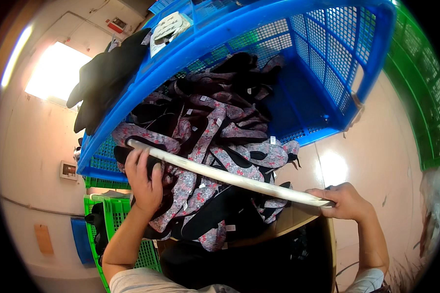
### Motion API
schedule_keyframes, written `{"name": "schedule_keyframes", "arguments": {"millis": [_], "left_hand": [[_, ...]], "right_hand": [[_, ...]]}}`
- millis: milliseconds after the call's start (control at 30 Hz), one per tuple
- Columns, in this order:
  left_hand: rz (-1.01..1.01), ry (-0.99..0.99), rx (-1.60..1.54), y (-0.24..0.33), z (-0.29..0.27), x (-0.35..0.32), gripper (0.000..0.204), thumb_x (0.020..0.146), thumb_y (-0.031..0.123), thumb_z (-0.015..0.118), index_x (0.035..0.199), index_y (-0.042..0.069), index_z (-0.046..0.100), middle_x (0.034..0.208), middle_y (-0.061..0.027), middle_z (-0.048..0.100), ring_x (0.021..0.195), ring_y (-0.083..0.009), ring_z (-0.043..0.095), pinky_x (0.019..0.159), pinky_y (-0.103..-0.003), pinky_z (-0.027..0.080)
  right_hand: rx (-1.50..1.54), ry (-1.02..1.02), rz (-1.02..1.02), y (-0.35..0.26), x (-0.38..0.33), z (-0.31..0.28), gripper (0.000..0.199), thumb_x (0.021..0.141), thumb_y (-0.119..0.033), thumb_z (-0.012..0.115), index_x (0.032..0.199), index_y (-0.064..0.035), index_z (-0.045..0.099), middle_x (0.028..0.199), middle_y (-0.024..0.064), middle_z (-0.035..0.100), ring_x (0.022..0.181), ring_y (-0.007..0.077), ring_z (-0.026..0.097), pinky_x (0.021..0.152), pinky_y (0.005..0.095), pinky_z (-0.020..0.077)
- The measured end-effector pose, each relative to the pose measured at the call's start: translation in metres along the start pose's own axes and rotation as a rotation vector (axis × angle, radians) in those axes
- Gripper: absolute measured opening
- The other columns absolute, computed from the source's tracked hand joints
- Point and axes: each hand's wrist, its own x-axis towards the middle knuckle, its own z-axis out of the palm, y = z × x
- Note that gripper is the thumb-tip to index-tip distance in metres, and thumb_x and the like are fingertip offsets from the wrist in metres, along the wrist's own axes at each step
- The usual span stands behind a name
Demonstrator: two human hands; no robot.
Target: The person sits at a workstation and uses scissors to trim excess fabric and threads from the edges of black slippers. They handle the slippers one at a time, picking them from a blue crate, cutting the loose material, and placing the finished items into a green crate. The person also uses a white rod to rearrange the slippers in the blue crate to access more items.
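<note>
My right hand (pixel 344 201) is closed around the right end of a long pale stick (pixel 220 175), beside its dark tip. The stick slants up to the left. At its other end my left hand (pixel 145 180) has its fingers curled against the stick, with black fabric beneath them and by the thumb. Behind and under the stick is a heap of curved fabric pieces (pixel 215 117), grey with pink and red flowers, black on the other side, several bearing small white tags. They spill over the near side of a large blue plastic crate (pixel 308 95) tilted towards me.
Black fabric pieces (pixel 110 75) hang over the crate's left rim, near a stack of pale cards (pixel 170 30). Green crates (pixel 420 88) stand at the right, with another green crate (pixel 117 215) at lower left. Below the heap curves the tan rim (pixel 298 217) of a dark-filled container.
</note>
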Motion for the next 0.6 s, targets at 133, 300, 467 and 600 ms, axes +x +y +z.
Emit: {"name": "schedule_keyframes", "arguments": {"millis": [133,300,467,600], "left_hand": [[0.033,-0.115,0.152,-0.036,0.023,0.016,0.039,0.092,0.014,0.058,0.128,0.001,0.059,0.129,-0.0185,0.056,0.125,-0.0413,0.048,0.108,-0.05,0.034],[0.099,-0.373,0.272,-0.141,0.087,0.036,0.037,0.094,0.024,0.059,0.127,0.007,0.062,0.134,-0.0141,0.059,0.13,-0.0384,0.049,0.108,-0.048,0.038],[0.088,-0.503,0.2,-0.198,0.118,0.048,0.04,0.094,0.026,0.061,0.131,0.01,0.06,0.132,-0.0155,0.061,0.12,-0.0366,0.058,0.103,-0.044,0.046],[-0.109,-0.561,0.126,-0.237,0.156,0.022,0.041,0.093,0.025,0.062,0.129,0.007,0.06,0.129,-0.02,0.061,0.117,-0.0382,0.059,0.102,-0.045,0.046]], "right_hand": [[0.063,0.115,0.054,0.02,-0.038,0.01,0.056,0.071,-0.017,0.078,0.126,-0.025,0.069,0.063,0.009,0.062,0.051,0.0263,0.057,0.056,0.0333,0.0477],[0.03,0.015,0.182,0.026,-0.095,-0.009,0.053,0.065,-0.006,0.073,0.117,-0.0177,0.074,0.063,0.0099,0.06,0.052,0.0242,0.057,0.054,0.0309,0.0451],[0.086,0.127,0.308,0.029,-0.156,-0.009,0.051,0.067,-0.001,0.071,0.116,-0.0135,0.073,0.061,0.0075,0.057,0.052,0.017,0.055,0.055,0.0267,0.0446],[0.252,0.274,0.54,0.042,-0.19,0.013,0.053,0.074,0.0,0.07,0.126,-0.0095,0.067,0.069,0.0022,0.059,0.059,0.0085,0.053,0.057,0.0241,0.0446]]}}
